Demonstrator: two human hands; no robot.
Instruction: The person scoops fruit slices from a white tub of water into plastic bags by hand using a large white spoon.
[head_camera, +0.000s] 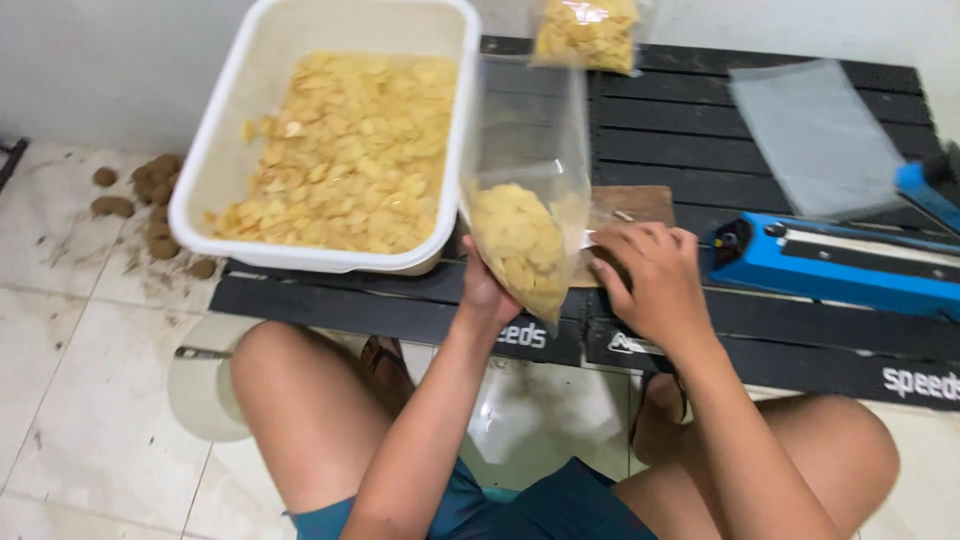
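Showing a seated person at a low black slatted platform, seen from the head camera. Largest, up and to the left of both hands, a white tub holds a bed of pale yellow chips. To the right of the right hand lies a blue heat sealer, with a flat empty clear bag beyond it. Between the hands stands the clear plastic bag, partly filled with chips; its long axis runs roughly upright, mouth away from the person, filled end low. The left hand is closed around that lower end from beneath and is the nearer hand. The right hand rests just beside the bag, fingers curled downward on a small brown board, holding nothing that can be made out. A second filled bag lies far beyond both hands.
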